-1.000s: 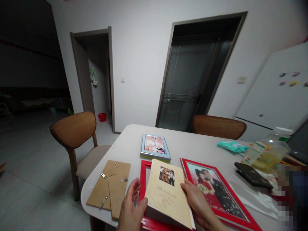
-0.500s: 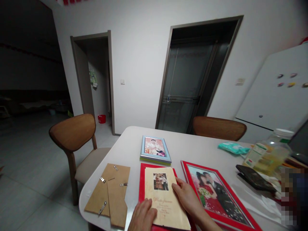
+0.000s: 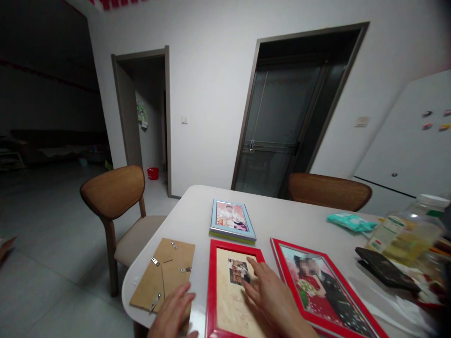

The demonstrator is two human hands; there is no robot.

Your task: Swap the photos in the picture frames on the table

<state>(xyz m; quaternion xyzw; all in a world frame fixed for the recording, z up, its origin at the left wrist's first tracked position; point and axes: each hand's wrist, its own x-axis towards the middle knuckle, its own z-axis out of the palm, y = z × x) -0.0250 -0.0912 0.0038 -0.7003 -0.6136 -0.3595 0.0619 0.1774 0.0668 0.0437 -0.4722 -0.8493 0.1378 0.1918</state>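
A red frame (image 3: 212,286) lies on the table with a cream printed sheet (image 3: 229,305) inside its border; a small picture shows on the sheet. My right hand (image 3: 269,293) is over the sheet's right side, fingers apart, holding nothing. Over the lower edge of the brown backing board (image 3: 176,267) is my left hand (image 3: 173,312), its fingers spread and nothing in them. Metal clips sit on the board. To the right lies a second red frame (image 3: 326,293) with a photo of two people. Behind is a light blue frame (image 3: 232,220) with a photo.
The white table (image 3: 282,216) also bears a teal packet (image 3: 351,221), a dark wallet-like object (image 3: 385,272) and a large clear jar (image 3: 405,230) with yellow contents at the right. Wooden chairs stand at the left (image 3: 118,192) and the far side (image 3: 327,190).
The cream sheet now lies within the red frame's border, which shows around it. My left hand has left the sheet and moved left to the backing board. My right hand's fingers have spread. The view has shifted slightly.
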